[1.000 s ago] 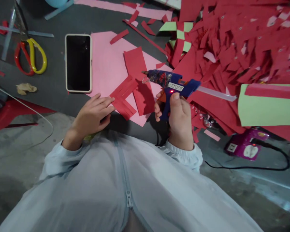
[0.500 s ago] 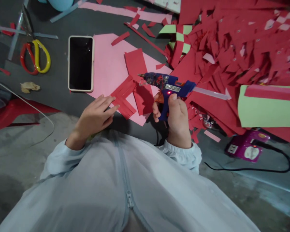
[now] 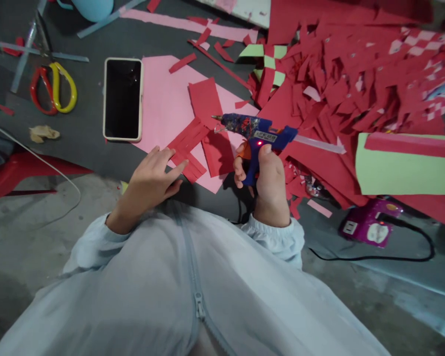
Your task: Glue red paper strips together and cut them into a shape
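My right hand is wrapped round the handle of a blue glue gun, whose red light is lit. Its nozzle points left, over a red paper rectangle, and a clear glue stick juts from its back end. My left hand lies with fingers stretched out, fingertips on the edge of some folded red paper strips. Under the strips is a large pink paper sheet on the dark table. The nozzle appears apart from the paper below.
Left of the pink sheet lies a phone, and beyond it scissors with red and yellow handles. A heap of red paper pieces covers the right side. A purple power socket box with a black cord sits near the front edge.
The view has shifted slightly, so things on the right sit a little further left. My left hand has edged slightly right along the red strips. The glue gun stays in my right hand.
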The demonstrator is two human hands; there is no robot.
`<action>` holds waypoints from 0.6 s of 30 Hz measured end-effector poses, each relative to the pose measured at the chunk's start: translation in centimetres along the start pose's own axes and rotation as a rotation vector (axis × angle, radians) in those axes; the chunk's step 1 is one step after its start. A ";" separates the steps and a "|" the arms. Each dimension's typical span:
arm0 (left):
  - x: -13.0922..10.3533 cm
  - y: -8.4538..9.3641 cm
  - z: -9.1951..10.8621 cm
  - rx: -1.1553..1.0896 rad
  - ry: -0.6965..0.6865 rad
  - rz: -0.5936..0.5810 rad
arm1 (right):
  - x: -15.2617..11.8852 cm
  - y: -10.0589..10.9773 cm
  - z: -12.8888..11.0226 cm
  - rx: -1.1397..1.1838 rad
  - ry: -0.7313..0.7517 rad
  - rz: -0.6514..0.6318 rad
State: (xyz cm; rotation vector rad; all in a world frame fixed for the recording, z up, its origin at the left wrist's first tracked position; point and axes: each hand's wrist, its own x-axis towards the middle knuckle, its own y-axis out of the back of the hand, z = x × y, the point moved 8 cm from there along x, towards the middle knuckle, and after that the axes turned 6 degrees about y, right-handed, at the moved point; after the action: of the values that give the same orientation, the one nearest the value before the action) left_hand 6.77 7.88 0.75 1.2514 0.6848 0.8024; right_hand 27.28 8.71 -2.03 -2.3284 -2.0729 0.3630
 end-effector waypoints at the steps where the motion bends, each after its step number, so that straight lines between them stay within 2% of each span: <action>1: 0.0 -0.1 0.0 0.018 0.007 0.007 | 0.0 0.0 0.0 0.002 -0.002 -0.003; 11: 0.7 -0.5 0.0 0.022 0.080 0.032 | -0.1 -0.3 -0.1 -0.025 -0.018 -0.022; 18: -0.1 -0.4 0.3 -0.058 0.075 0.020 | -0.3 -0.4 -0.3 -0.034 -0.015 -0.026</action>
State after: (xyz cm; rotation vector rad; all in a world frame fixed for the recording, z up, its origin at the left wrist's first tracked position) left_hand 7.04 7.59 0.40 1.1822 0.7053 0.8832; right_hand 26.90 8.51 -1.65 -2.3220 -2.1301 0.3485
